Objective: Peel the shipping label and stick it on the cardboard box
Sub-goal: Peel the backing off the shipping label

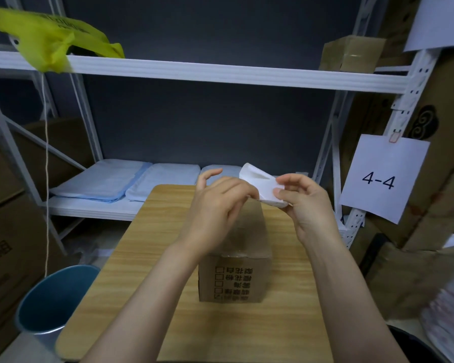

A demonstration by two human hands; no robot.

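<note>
A brown cardboard box [233,279], taped on top and printed with checkboxes on its near side, stands in the middle of a small wooden table [147,258]. Above the box's far end I hold a white shipping label [260,180], curled and bent. My right hand [307,203] pinches its right edge between thumb and fingers. My left hand [218,205] grips the label's left lower corner, index finger lifted. The label's printed side is hidden from me.
A blue-grey bin [53,302] stands left of the table. Behind is a white metal shelf [194,72] with folded light-blue cloths [102,182], a yellow bag [50,40] and a small carton [351,53]. Stacked cardboard and a "4-4" sheet [383,179] are at right.
</note>
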